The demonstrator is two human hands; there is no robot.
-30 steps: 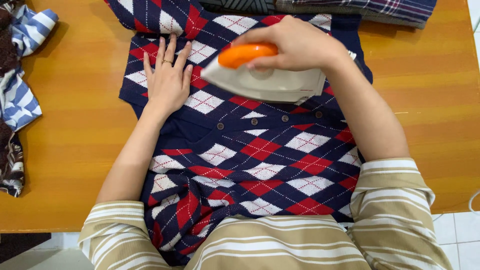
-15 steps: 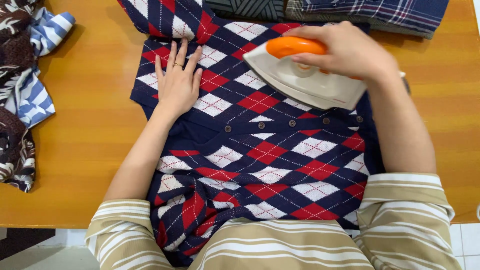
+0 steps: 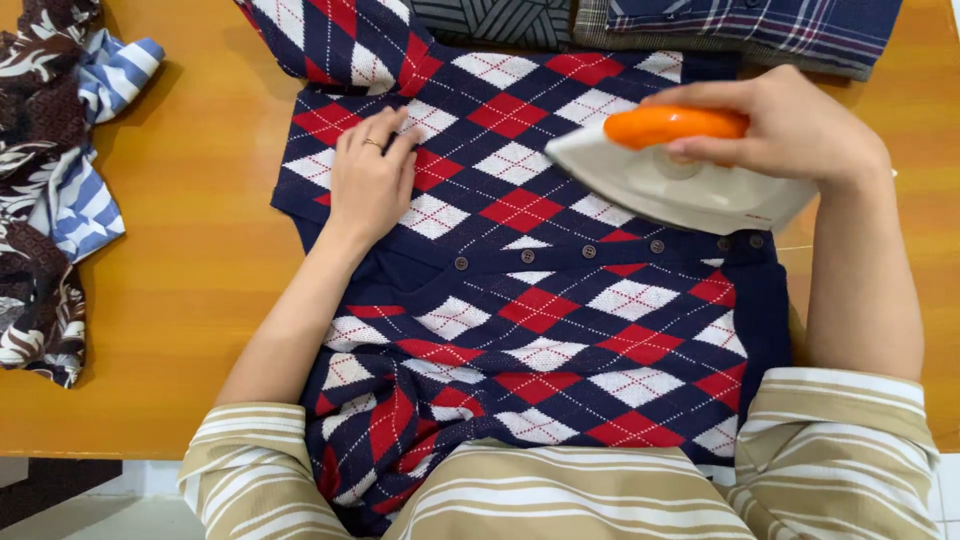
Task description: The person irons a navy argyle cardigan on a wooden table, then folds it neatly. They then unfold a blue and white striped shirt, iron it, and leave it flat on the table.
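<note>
Ironing pass underway: right hand (image 3: 800,125) has its grip wrapped round the orange-handled iron (image 3: 680,180), on the argyle cardigan (image 3: 540,300) spread over the worktop (image 3: 180,300). Left hand (image 3: 372,180) lies left of that grip, fingers curled, pinning fabric. Next stroke likely needs cloth kept taut, clear of buttons.

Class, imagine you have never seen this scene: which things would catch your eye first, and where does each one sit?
First comes the argyle cardigan in navy, red and white, spread across the middle of the orange wooden table. Next, the white iron with an orange handle, gripped by the right hand on the garment's upper right, while the left hand presses the knit flat at upper left. A heap of patterned cloth lies at the table's left edge.
</note>
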